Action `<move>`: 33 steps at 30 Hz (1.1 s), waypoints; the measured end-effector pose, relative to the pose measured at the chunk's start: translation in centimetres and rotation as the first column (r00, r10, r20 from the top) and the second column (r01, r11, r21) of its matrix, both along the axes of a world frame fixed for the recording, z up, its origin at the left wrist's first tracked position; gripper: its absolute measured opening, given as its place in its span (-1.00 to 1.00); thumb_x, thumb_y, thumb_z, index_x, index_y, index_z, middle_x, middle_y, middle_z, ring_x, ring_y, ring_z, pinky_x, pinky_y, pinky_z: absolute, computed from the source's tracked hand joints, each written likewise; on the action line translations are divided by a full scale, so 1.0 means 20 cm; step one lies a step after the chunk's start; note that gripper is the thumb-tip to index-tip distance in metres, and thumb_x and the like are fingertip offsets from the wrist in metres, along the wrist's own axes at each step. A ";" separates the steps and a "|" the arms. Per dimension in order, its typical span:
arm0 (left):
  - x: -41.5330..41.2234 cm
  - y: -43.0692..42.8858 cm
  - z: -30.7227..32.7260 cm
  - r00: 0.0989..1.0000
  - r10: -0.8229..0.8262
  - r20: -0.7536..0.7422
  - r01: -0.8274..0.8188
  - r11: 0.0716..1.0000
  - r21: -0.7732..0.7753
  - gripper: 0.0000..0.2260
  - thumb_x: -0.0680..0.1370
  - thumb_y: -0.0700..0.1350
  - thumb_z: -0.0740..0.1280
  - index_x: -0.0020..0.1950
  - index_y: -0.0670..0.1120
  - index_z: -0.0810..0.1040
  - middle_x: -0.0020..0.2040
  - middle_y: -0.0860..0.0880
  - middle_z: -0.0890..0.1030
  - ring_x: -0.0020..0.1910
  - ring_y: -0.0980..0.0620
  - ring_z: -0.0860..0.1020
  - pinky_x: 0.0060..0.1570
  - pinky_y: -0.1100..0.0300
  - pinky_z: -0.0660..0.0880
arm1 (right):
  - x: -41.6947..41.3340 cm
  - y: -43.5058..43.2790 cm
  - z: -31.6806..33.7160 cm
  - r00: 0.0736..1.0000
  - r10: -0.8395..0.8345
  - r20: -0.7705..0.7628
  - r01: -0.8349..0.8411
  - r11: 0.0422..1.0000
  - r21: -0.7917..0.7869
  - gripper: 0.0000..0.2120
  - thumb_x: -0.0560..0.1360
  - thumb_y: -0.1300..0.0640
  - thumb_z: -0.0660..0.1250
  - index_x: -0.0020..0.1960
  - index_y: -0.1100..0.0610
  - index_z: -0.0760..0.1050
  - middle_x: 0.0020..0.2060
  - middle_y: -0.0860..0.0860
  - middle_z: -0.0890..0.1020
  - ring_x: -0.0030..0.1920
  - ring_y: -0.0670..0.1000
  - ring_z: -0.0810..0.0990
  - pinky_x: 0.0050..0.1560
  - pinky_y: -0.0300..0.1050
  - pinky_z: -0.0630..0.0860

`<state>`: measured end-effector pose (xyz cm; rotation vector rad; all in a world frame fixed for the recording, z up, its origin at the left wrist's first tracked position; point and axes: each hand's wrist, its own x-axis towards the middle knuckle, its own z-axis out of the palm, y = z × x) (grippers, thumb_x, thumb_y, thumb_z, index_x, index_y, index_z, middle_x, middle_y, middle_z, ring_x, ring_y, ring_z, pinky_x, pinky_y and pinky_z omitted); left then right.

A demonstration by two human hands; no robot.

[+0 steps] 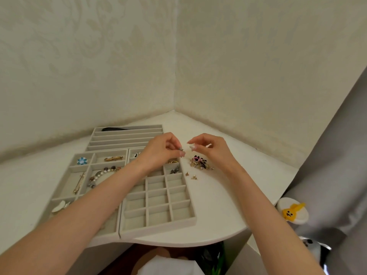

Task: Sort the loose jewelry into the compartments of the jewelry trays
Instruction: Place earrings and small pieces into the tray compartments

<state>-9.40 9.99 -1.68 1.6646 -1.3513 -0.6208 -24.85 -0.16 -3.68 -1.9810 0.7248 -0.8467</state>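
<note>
**Both hands raised above a corner table, sorting in progress.** The left hand (162, 152) pinches a small grey piece (181, 149) between thumb and fingertips. The right hand (211, 149) faces it, fingertips drawn together and just apart from the left hand's. Whether the right hand holds anything cannot be told.

**Key relation.** The grid tray (189, 219) lies directly beneath the left hand and forearm, so the left hand is the nearer one to it. Its long axis runs away from the person, roughly along that forearm. The bare compartments lie behind the left fingertips, toward the person, so the placing move is judged to be short, down and back. The grey piece is too small to give its long axis.

**Counts.**
- Three trays: the grid tray, a wide-compartment tray (59, 192) outboard of the left forearm, and a long-slot tray (127, 135) beyond the left knuckles.
- One loose pile (200, 163), below the right fingertips.
- Two gold studs (190, 175), apart from the pile on the person's side.
- In the wide tray, five pieces show: a blue flower brooch (82, 161), a gold clip (113, 158), a bead strand (101, 174), a long pin (78, 183) and a white piece (58, 206).
- In the grid tray, three filled cells show near the left hand; the arm hides others.
</note>
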 end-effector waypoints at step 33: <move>0.11 0.12 0.04 0.503 -0.291 0.814 0.161 0.957 0.243 -0.80 0.57 -0.12 0.22 0.10 0.10 0.56 -0.02 0.07 0.40 0.00 0.13 0.33 -0.10 0.26 0.26 | -0.08 -0.07 -0.04 0.931 -0.021 -0.364 -0.035 0.989 -0.147 -0.81 0.41 0.23 0.42 -0.23 -0.07 0.56 -0.27 -0.08 0.58 -0.25 -0.14 0.45 -0.13 -0.20 0.40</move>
